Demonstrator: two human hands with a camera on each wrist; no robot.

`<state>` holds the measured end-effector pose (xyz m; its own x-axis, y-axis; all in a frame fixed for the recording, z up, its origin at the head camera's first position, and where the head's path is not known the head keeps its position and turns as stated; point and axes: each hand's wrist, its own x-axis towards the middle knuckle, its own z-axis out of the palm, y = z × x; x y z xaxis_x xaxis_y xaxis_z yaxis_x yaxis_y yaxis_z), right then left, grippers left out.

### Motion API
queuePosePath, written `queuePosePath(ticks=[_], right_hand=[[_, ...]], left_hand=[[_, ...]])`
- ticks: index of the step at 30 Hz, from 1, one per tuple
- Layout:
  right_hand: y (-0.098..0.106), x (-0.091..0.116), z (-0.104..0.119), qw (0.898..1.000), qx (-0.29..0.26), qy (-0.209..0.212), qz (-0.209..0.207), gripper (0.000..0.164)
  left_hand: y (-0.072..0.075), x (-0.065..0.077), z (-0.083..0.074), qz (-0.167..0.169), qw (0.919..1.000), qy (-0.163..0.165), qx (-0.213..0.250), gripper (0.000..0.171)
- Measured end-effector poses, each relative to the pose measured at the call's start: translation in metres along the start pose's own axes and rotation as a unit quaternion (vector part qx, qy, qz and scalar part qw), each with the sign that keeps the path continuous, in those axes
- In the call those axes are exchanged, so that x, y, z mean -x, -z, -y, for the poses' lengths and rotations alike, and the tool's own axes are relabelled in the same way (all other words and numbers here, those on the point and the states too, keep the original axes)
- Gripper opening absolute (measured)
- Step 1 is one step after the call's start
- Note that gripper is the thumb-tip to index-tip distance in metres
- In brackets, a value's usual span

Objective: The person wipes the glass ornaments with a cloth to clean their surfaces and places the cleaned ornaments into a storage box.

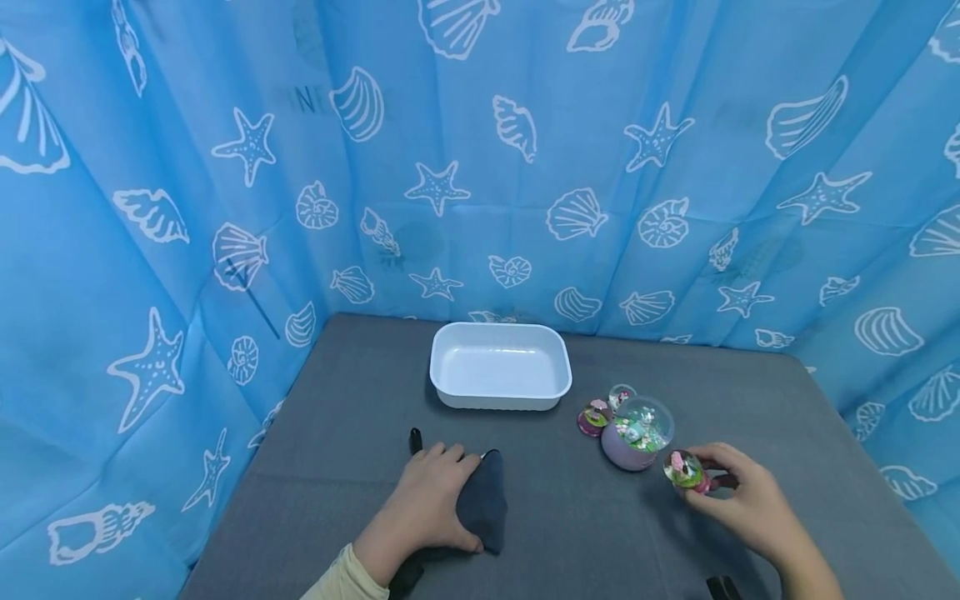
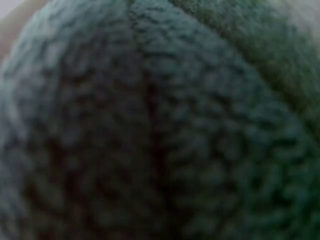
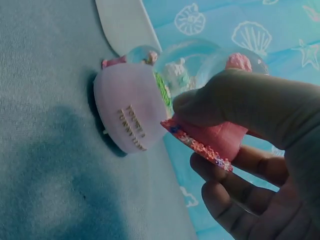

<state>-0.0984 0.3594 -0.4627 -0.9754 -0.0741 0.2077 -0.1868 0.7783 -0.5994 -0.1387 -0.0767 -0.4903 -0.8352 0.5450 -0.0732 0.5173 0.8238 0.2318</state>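
In the head view my left hand (image 1: 435,500) grips a dark grey cloth (image 1: 482,504), its thumb on the near side and its fingers across the top. The cloth's fuzzy weave (image 2: 160,120) fills the left wrist view, blurred. My right hand (image 1: 738,492) holds a small snow globe (image 1: 684,469) above the table, pinching its pink base (image 3: 220,137) between thumb and fingers. Left of it stands a large snow globe (image 1: 636,433) with a lilac base, gold lettering and a white figure inside. Two more small snow globes, one pink-based (image 1: 594,417) and one clear-domed (image 1: 621,396), sit close behind it.
A white rectangular tray (image 1: 501,400) stands toward the back of the grey-covered table (image 1: 360,375). Beside the left hand a black rounded tip (image 1: 415,440) sticks out. A blue curtain (image 1: 480,167) with shell and starfish prints hangs behind and at the sides.
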Motion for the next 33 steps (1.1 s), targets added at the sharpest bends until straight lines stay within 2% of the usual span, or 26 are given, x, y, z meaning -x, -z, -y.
queuePosePath(ticks=[9, 16, 22, 27, 33], right_hand=[[-0.003, -0.002, 0.02, 0.999, -0.035, 0.02, 0.031, 0.048], [-0.012, -0.006, 0.037, 0.993, -0.074, 0.06, 0.062, 0.045], [-0.022, -0.01, 0.046, 0.991, -0.084, 0.055, 0.091, 0.04], [-0.032, -0.011, 0.051, 0.989, -0.093, 0.071, 0.088, 0.039], [-0.042, -0.014, 0.055, 0.986, -0.1, 0.096, 0.09, 0.041]], left_hand=[[0.002, 0.004, 0.002, -0.02, 0.9997, -0.007, 0.013, 0.096], [0.001, 0.005, 0.004, -0.038, 0.9991, -0.009, 0.014, 0.09], [-0.001, 0.004, 0.007, -0.057, 0.9981, -0.016, 0.017, 0.089], [0.003, 0.004, 0.008, -0.066, 0.9966, -0.017, 0.047, 0.088], [0.008, 0.007, 0.01, -0.094, 0.9893, -0.025, 0.109, 0.082]])
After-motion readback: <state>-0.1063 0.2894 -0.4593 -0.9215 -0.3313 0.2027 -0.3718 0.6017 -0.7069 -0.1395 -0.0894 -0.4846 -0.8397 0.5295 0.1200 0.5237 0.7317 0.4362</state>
